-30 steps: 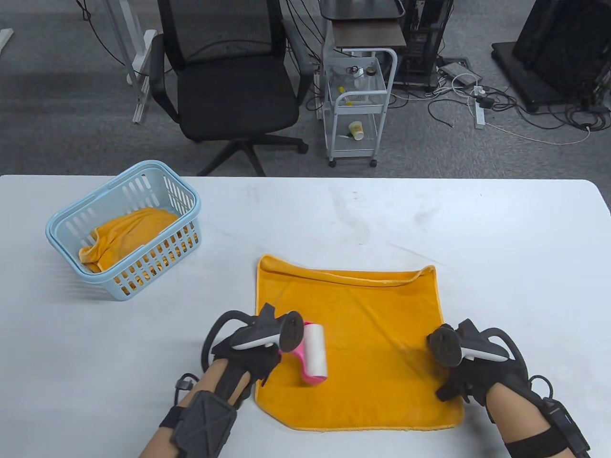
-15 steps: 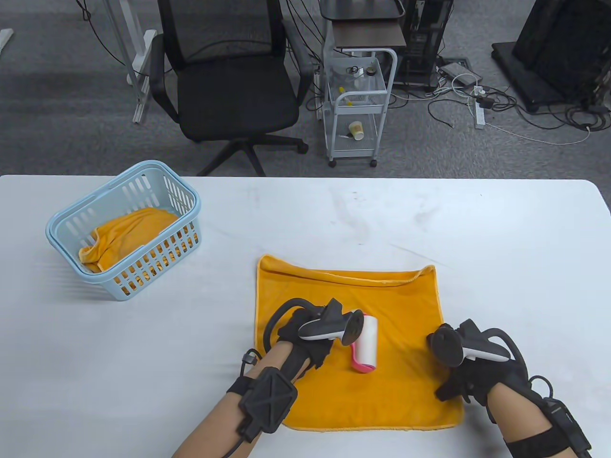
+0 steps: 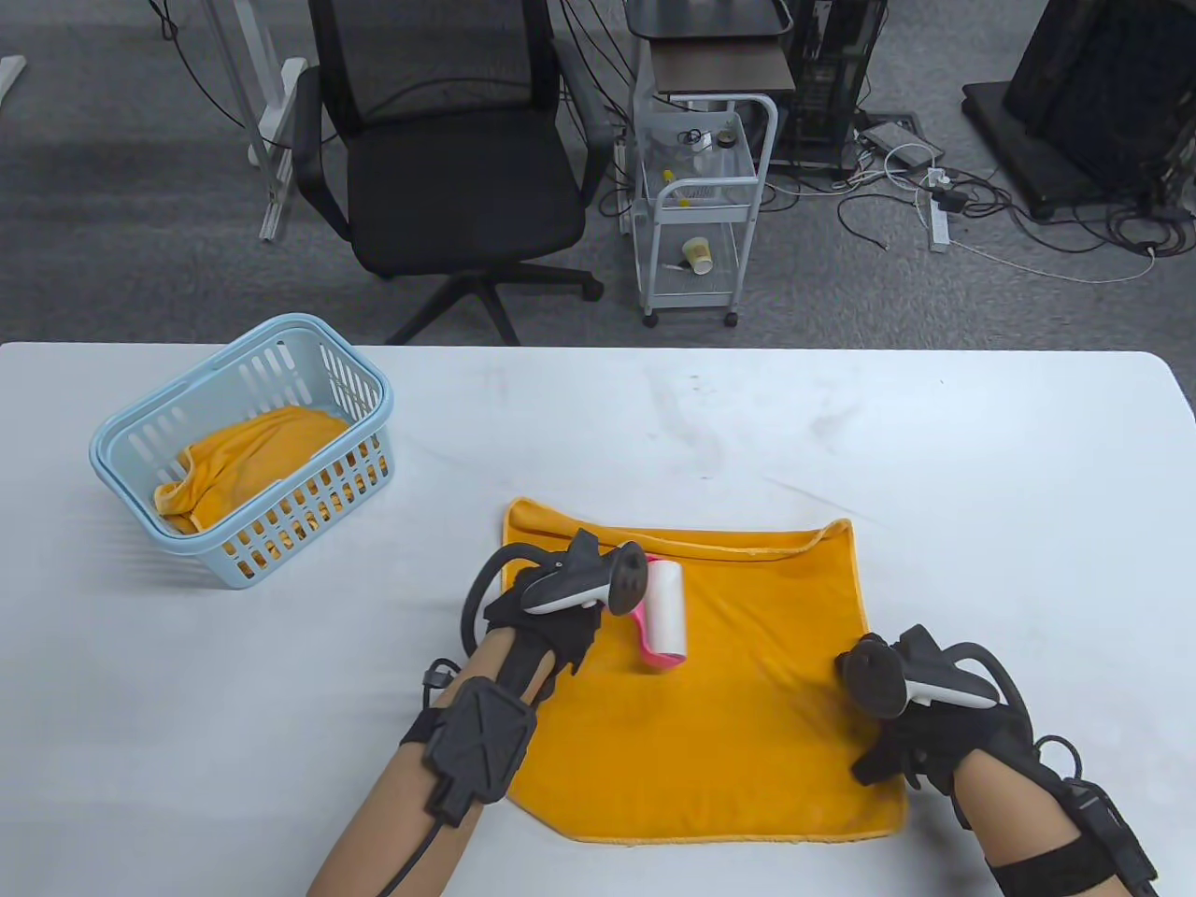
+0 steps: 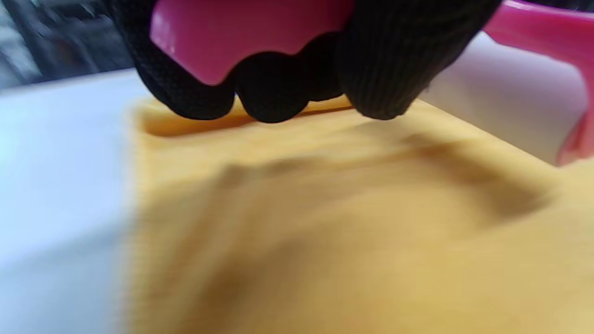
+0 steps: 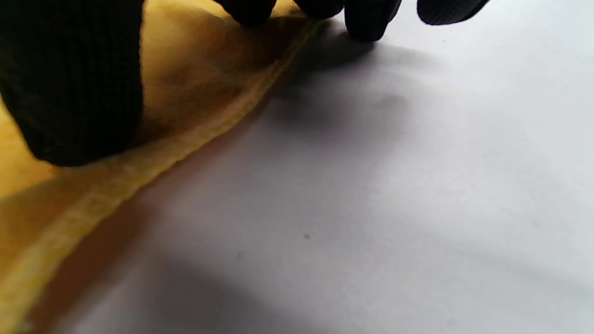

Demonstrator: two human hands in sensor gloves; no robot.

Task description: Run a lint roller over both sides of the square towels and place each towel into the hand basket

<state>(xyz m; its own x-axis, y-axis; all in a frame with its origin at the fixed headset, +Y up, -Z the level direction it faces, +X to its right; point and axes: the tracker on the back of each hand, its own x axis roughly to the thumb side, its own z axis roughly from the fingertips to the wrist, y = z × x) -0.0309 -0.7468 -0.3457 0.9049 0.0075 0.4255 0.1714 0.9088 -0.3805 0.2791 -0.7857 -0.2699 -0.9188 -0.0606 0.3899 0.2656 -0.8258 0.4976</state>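
The step in hand is the rolling of one face of the orange square towel [image 3: 696, 673], which lies flat on the white counter [image 3: 841, 430]. The left hand [image 3: 542, 617] grips the pink handle of the lint roller [image 3: 665, 612]: in the left wrist view its fingers [image 4: 385, 60] are curled round the handle, with the white sticky drum just beyond them, resting on the cloth. The drum sits close to the towel's far hem, which is folded over in a ridge just past the fingers.

The right hand [image 3: 920, 724] pins the towel's near right corner. In the right wrist view its fingers [image 5: 69, 83] press down on the cloth at the hem, some tips landing on the bare counter beside it; they look fairly straight, holding nothing.

The light blue hand basket [image 3: 248, 448] stands well off to the left of the left hand, with one orange towel [image 3: 248, 458] already bunched inside.

By my reading, the towel's right part is yet to be covered. The next move calls for drawing the roller back toward the near edge in a fresh lane, keeping the right fingers pressed so the cloth does not drag or bunch. After that comes the flip, the second face, and the basket.
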